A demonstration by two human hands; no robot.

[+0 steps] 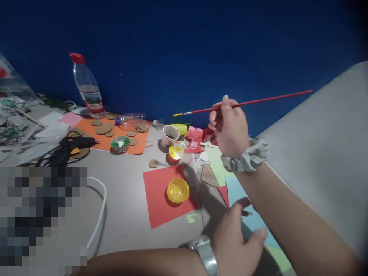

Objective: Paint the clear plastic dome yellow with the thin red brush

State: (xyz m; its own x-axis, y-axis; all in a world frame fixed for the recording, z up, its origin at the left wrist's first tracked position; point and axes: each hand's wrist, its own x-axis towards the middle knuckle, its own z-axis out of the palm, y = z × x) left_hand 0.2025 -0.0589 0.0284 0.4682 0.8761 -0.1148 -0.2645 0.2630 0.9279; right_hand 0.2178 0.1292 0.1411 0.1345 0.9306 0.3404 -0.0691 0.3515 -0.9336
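Observation:
My right hand (pixel 232 124) holds a thin red paintbrush (pixel 258 101) nearly level above the table, its yellow-coated tip pointing left. Lower down, my left hand (pixel 237 237) has its fingers apart and holds nothing that shows; it is over sheets of blue paper (pixel 247 207). Left of that hand, a yellow cup (pixel 170 198), its inside coated in glossy yellow, stands on a square of red paper (pixel 158 207). Behind it are a small red cup with yellow and white paint (pixel 174 154) and a patterned paper cup (pixel 169 141) with dark liquid inside.
A red-capped water bottle (pixel 90 92) stands at the back left, beside orange paper (pixel 138 147) with cardboard discs. A clear bottle (pixel 133 120) lies there. A green-rimmed cup (pixel 120 145), a black glue gun (pixel 71 145) and a white cable (pixel 101 218) are nearer. A blue wall (pixel 172 50) rises behind.

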